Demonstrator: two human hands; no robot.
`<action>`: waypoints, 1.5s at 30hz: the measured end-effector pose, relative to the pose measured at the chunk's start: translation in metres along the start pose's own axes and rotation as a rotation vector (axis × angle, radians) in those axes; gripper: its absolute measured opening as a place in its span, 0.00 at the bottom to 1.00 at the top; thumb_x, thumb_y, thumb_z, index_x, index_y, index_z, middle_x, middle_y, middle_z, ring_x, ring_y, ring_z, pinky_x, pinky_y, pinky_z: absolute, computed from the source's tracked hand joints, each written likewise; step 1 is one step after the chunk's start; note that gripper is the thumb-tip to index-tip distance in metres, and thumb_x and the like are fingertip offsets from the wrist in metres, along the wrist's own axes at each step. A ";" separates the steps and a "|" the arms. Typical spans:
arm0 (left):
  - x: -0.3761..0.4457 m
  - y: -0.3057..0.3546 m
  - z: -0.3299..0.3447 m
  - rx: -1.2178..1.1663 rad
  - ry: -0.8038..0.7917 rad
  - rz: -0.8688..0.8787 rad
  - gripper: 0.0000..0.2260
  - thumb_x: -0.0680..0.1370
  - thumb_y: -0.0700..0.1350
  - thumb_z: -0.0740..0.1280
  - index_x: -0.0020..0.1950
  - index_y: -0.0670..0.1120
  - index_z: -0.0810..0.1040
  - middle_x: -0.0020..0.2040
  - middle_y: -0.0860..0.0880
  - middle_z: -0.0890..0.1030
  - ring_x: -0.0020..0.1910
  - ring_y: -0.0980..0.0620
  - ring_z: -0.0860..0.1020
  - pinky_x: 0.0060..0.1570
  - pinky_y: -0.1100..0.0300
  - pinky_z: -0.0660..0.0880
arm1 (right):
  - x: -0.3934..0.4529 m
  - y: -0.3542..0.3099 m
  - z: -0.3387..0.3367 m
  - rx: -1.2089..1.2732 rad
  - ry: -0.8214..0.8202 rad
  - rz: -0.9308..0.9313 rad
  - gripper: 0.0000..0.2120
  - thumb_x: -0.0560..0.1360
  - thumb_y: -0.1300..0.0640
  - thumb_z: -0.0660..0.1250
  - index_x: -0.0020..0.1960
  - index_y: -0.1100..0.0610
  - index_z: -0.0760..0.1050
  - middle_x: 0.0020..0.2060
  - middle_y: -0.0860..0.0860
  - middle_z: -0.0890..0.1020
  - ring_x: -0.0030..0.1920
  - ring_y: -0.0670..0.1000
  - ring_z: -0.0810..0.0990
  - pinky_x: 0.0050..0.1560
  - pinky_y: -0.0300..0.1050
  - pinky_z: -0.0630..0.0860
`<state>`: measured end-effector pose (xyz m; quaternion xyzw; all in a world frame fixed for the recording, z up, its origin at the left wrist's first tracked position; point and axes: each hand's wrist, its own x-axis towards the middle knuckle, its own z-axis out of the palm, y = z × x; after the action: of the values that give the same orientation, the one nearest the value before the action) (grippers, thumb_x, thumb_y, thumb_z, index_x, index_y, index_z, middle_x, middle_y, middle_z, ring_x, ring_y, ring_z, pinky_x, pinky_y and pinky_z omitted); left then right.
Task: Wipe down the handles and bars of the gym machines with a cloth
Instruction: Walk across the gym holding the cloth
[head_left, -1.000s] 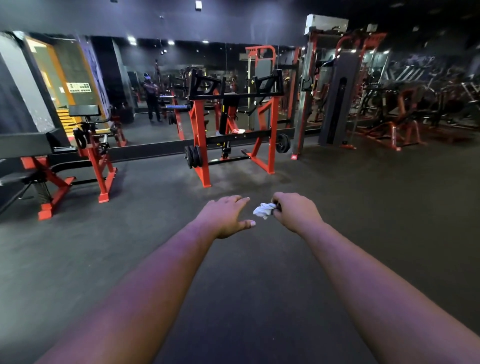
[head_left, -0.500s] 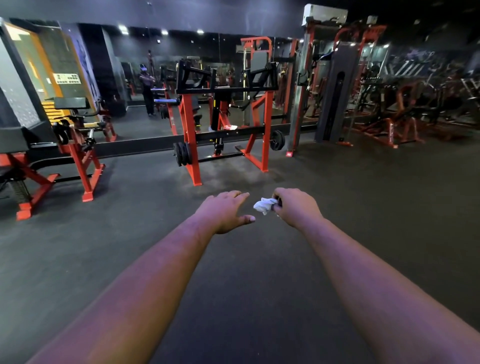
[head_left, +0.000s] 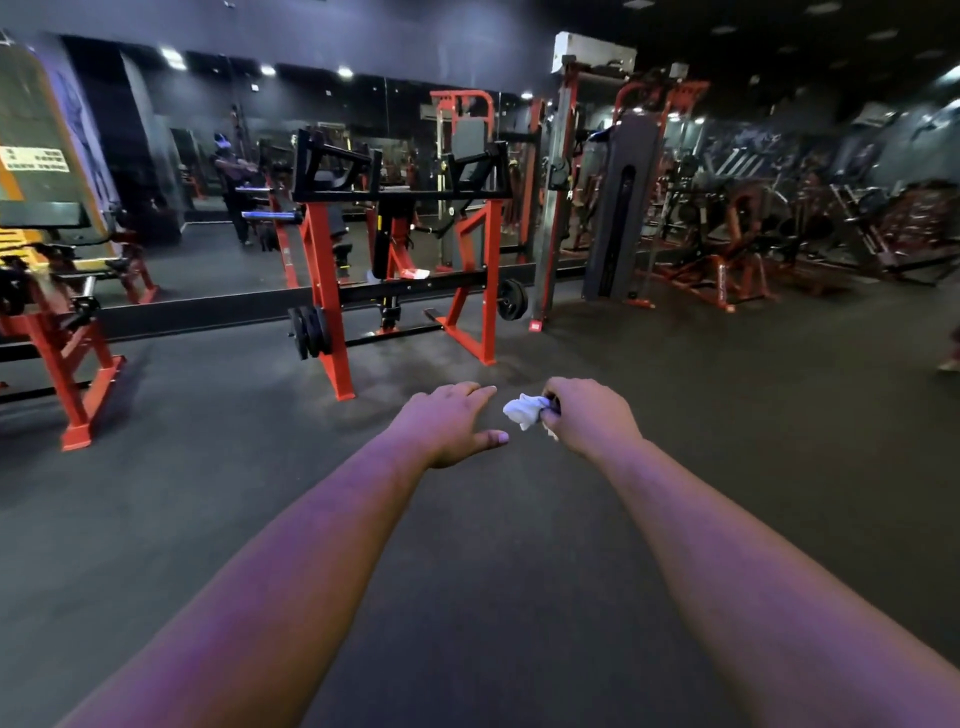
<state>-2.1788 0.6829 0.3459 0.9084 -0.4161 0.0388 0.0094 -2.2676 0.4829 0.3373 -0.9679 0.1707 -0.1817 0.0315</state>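
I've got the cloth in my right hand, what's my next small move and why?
Probably step toward the red machine ahead and raise the cloth to its black handles. The right hand grips the cloth, the left hand is free, and both hang over bare floor, touching no machine.

A commercial gym: red-framed weight machines (head_left: 400, 249) with plate weights (head_left: 310, 331) stand on dark rubber flooring (head_left: 208, 441) before a mirrored wall (head_left: 218, 156), with more equipment beyond.
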 end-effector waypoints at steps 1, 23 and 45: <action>0.011 -0.003 0.000 0.004 0.004 0.017 0.38 0.80 0.71 0.55 0.84 0.53 0.53 0.83 0.51 0.58 0.81 0.48 0.59 0.72 0.47 0.65 | 0.009 0.003 0.002 -0.002 0.005 0.011 0.06 0.78 0.50 0.64 0.54 0.48 0.77 0.47 0.47 0.81 0.49 0.54 0.80 0.41 0.47 0.73; 0.343 0.063 0.030 0.039 -0.024 0.151 0.38 0.79 0.72 0.56 0.84 0.53 0.53 0.83 0.50 0.59 0.80 0.47 0.61 0.72 0.47 0.67 | 0.225 0.223 0.064 -0.019 -0.005 0.115 0.12 0.78 0.55 0.62 0.58 0.45 0.79 0.51 0.48 0.82 0.52 0.55 0.80 0.44 0.48 0.75; 0.726 0.115 0.085 0.004 -0.061 0.291 0.38 0.80 0.71 0.56 0.84 0.53 0.52 0.83 0.50 0.58 0.80 0.47 0.60 0.72 0.45 0.67 | 0.482 0.461 0.155 -0.094 0.002 0.275 0.09 0.80 0.52 0.62 0.57 0.47 0.78 0.48 0.47 0.81 0.50 0.53 0.79 0.42 0.46 0.72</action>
<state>-1.7882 0.0553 0.3163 0.8394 -0.5433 0.0127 -0.0108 -1.9362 -0.1158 0.3010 -0.9356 0.3101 -0.1683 0.0108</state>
